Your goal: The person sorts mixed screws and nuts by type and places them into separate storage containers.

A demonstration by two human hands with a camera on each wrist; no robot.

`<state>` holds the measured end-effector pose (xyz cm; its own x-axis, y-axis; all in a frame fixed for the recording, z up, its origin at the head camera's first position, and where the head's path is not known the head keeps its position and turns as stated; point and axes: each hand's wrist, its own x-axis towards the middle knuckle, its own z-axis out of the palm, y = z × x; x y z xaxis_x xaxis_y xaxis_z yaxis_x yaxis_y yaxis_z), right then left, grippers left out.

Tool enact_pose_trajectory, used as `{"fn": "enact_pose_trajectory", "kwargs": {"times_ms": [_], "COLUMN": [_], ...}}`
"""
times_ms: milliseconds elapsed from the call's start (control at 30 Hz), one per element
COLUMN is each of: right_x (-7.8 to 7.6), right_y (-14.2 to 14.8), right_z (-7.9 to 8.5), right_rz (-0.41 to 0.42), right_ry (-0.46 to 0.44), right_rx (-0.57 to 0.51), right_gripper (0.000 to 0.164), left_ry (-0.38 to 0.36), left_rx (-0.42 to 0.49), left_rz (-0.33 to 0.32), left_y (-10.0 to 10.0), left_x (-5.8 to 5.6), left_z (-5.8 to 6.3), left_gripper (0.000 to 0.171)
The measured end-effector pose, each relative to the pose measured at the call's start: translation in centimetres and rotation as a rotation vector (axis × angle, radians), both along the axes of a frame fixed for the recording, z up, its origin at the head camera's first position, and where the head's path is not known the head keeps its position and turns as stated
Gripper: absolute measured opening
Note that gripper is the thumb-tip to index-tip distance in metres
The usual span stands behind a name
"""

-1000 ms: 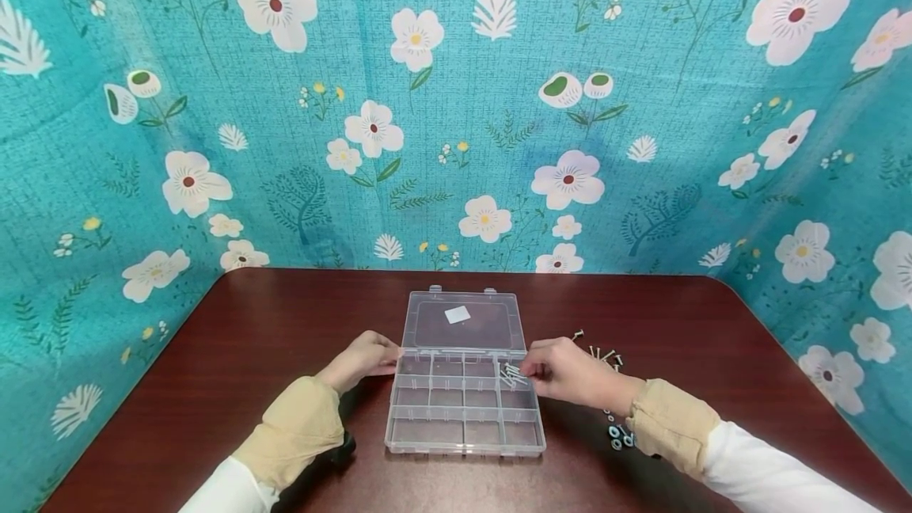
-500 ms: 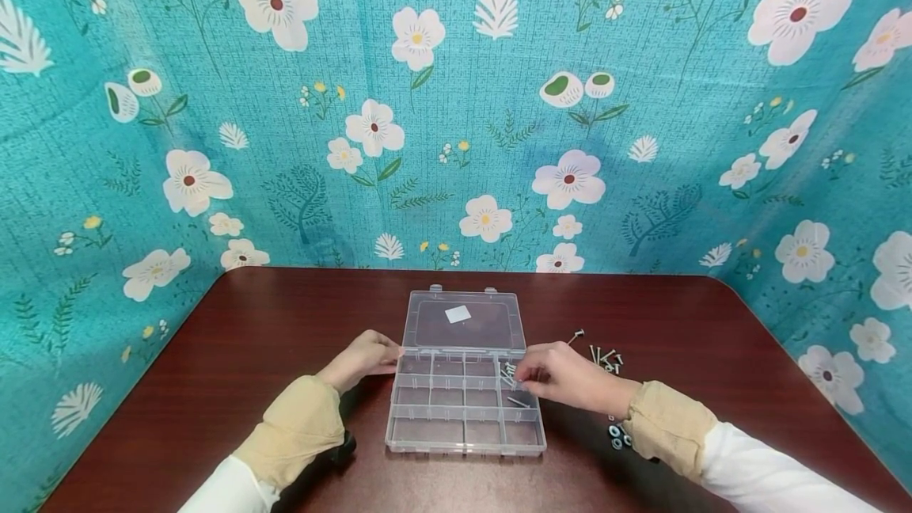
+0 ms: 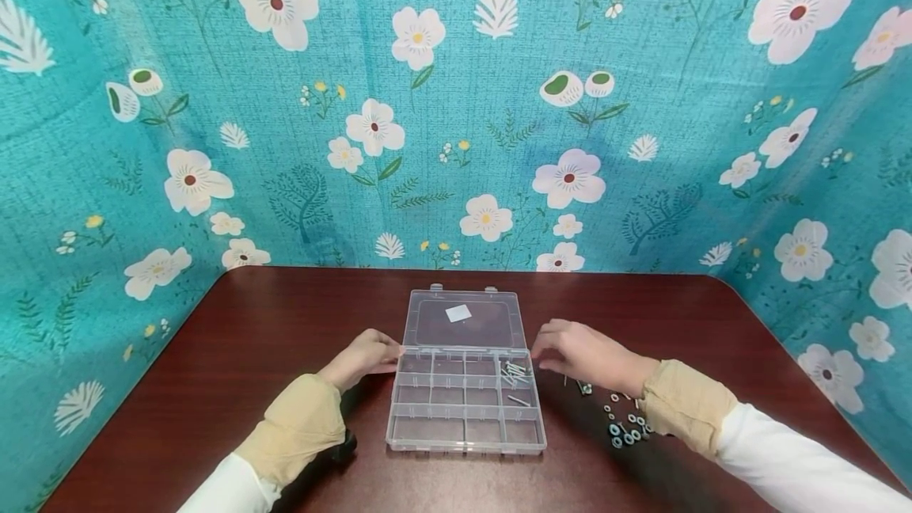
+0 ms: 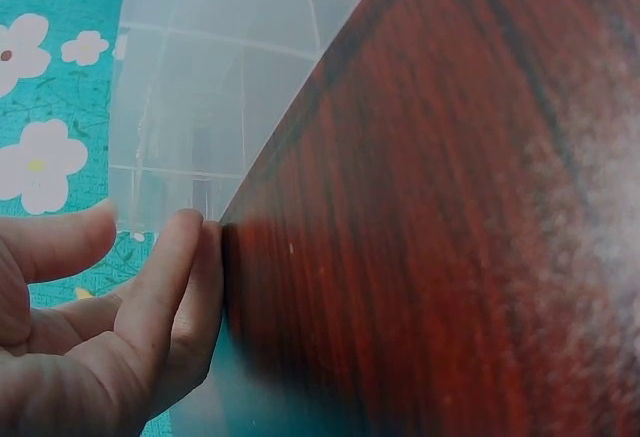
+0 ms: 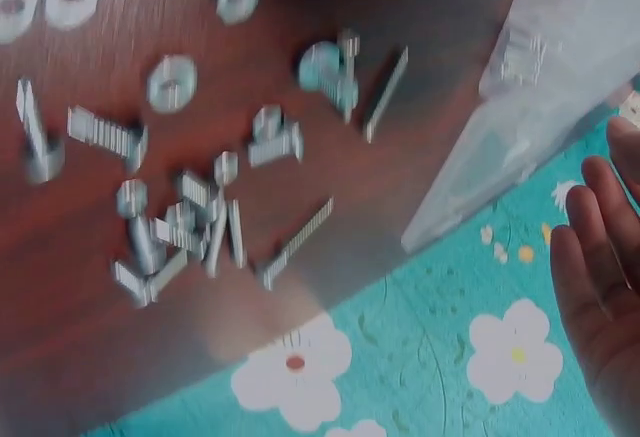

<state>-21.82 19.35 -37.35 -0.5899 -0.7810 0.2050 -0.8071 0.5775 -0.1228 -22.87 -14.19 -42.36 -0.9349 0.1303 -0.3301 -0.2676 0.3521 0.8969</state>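
A clear plastic compartment box point(image 3: 447, 431) lies on the table with its lid point(image 3: 492, 323) folded back. My left hand point(image 3: 362, 360) is at the box's left side by the hinge; in the left wrist view, its nearly straight fingers point(image 4: 160, 287) touch the box's edge. Several screws point(image 3: 513, 371) lie in the back right compartment, and a single screw point(image 3: 518, 400) is in the compartment in front of it. Just right of the box, my right hand point(image 3: 587, 351) hovers with loosely bent fingers and nothing visible between them.
Right of the box are loose washers and nuts point(image 3: 627, 438). The right wrist view shows bolts and screws point(image 5: 190, 222) lying on the dark red table point(image 5: 330, 317). Behind stands a teal flowered cloth point(image 3: 456, 141). A white label point(image 3: 458, 313) is on the lid.
My right hand has moved away from the back right compartment to the right. A screw has come to lie in the compartment in front. My left hand has not moved.
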Motion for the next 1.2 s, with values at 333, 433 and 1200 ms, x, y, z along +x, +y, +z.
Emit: {"fn": "enact_pose_trajectory", "kwargs": {"times_ms": [333, 433, 1200], "right_x": [-1.7, -2.0, -3.7], "right_y": [1.5, 2.0, 4.7], "right_z": [2.1, 2.1, -0.8], "right_rz": [-0.071, -0.102, -0.73], "right_ry": [0.074, 0.079, -0.515], "right_rx": [0.025, 0.029, -0.094], "right_gripper": [0.017, 0.018, 0.007], "left_ry": [0.003, 0.001, 0.006], "left_rx": [0.001, -0.004, -0.005], "left_rz": [-0.001, 0.007, -0.005], "left_y": [0.1, 0.1, 0.0], "left_x": [0.0, 0.0, 0.1], "left_z": [-0.1, -0.1, 0.1], "left_gripper": [0.025, 0.025, 0.026]}}
